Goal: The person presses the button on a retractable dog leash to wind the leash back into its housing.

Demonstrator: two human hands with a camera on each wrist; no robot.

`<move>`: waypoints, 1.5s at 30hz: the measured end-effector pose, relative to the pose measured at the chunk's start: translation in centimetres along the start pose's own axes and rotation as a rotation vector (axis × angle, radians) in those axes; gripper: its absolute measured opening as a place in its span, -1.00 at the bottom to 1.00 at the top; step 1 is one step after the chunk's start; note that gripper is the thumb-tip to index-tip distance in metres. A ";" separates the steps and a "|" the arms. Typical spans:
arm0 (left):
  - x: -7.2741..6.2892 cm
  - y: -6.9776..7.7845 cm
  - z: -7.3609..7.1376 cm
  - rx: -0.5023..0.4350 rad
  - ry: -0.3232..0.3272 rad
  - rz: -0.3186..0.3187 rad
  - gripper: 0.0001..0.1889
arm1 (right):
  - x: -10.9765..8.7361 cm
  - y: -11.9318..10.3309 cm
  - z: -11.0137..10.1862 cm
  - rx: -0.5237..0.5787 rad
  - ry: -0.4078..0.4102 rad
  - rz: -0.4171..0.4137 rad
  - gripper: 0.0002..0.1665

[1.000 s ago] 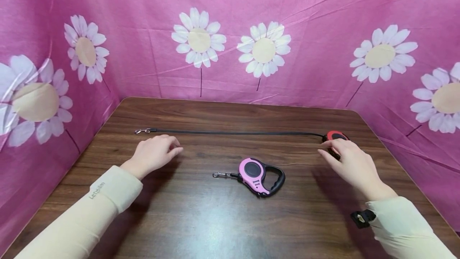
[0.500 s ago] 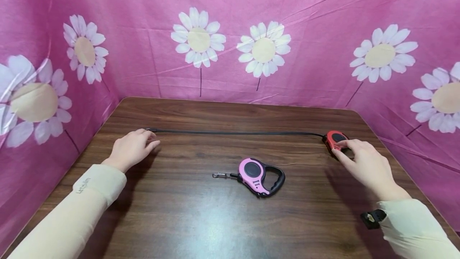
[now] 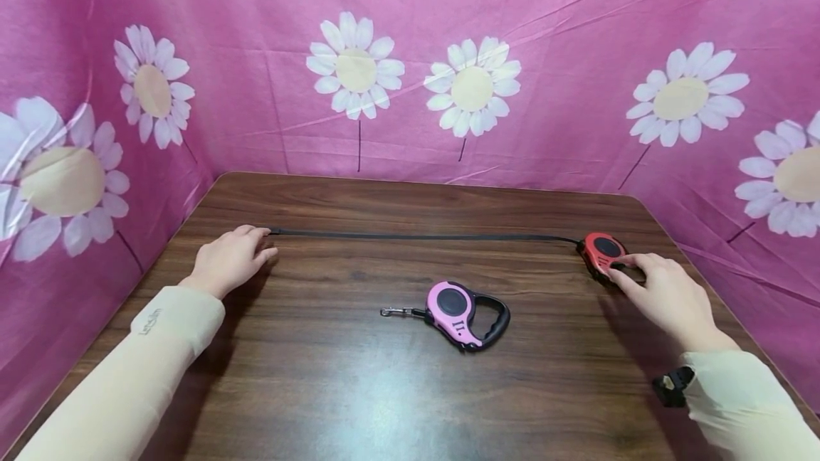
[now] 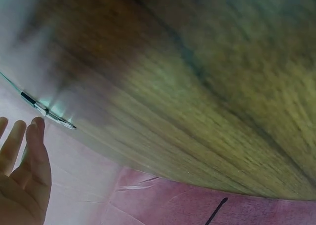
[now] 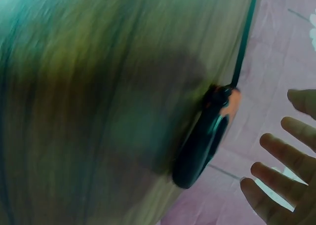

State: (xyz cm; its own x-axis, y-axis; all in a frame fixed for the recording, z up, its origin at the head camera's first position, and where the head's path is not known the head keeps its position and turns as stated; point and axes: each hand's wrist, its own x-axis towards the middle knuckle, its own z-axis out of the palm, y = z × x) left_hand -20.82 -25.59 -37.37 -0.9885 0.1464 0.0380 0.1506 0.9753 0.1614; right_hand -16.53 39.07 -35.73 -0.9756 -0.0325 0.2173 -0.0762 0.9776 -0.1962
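A red retractable dog leash (image 3: 605, 246) lies at the right, its black strap (image 3: 410, 237) drawn out straight leftward across the table. Above its metal clip (image 4: 59, 120), which it hides in the head view, reaches my left hand (image 3: 225, 260); in the left wrist view a fingertip is close to the clip, and I cannot tell whether they touch. My right hand (image 3: 671, 302) hovers at the leash's black handle (image 5: 197, 151), partly covering it in the head view. Its fingers (image 5: 284, 183) are spread and apart from the handle in the right wrist view.
A pink retractable leash (image 3: 442, 319) with black handle and short metal clip (image 3: 396, 311) lies mid-table, between the hands and nearer the front. Pink cloth (image 3: 410, 148) with white daisies stands around the wooden table (image 3: 307, 390).
My left hand has moved left, over the strap's clip end. My right hand has shifted right and slightly nearer, from above the red casing to its handle. Both leashes lie where they were.
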 end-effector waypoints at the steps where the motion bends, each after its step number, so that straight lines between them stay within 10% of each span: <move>1: 0.1 -0.1 0.0 0.000 -0.006 -0.003 -0.46 | 0.0 0.3 0.0 -0.005 -0.007 0.013 -0.45; 13: 0.9 -1.1 -0.2 0.013 -0.029 -0.029 -0.46 | 0.5 3.2 0.9 -0.044 -0.136 0.074 -0.07; 29: 1.9 -1.3 0.3 -0.052 -0.127 -0.068 -0.44 | 1.5 4.3 2.3 -0.135 -0.261 -0.020 -0.24; 45: 2.5 -1.4 1.1 -0.091 -0.069 -0.125 -0.50 | 1.7 4.0 3.3 -0.116 -0.244 -0.062 -0.34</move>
State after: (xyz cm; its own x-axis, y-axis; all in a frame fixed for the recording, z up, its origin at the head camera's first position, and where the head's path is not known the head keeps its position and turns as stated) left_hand -23.47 -26.43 -38.60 -0.9977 0.0390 -0.0548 0.0242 0.9682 0.2490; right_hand -19.14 42.24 -39.28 -0.9916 -0.1287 -0.0141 -0.1273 0.9890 -0.0757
